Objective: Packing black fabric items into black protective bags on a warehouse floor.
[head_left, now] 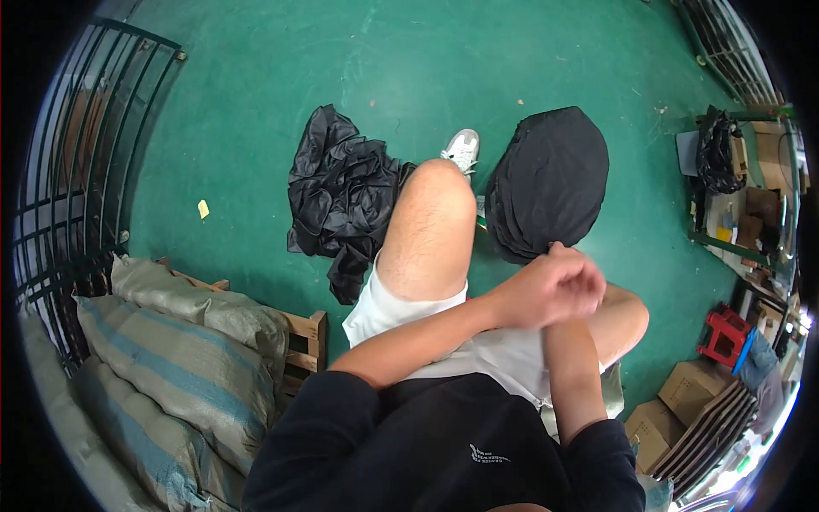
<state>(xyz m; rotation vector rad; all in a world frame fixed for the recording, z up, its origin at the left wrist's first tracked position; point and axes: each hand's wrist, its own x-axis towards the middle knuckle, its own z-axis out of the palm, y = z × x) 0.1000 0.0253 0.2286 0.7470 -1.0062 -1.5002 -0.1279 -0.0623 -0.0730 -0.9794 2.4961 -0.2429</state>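
Note:
My left hand (pixel 559 286) crosses over my right forearm near my right knee, its fingers curled and smeared by motion. A fingertip reaches the near edge of a rounded black fabric pile (pixel 550 179), layered at its left side. My right forearm (pixel 573 375) rises from the lower right, and its hand is hidden behind the left one. Whether either hand grips anything does not show. Left of my bent left knee, a heap of crumpled, shiny black fabric (pixel 345 183) lies on the floor.
Stuffed woven sacks (pixel 183 350) lie by a wooden pallet (pixel 311 337) at the left. Dark metal railing (pixel 94 136) stands behind them. On the right are cardboard boxes (pixel 687 392), a red plastic stool (pixel 723 334) and a loaded shelf (pixel 751 205). The green floor (pixel 409 68) holds small scraps.

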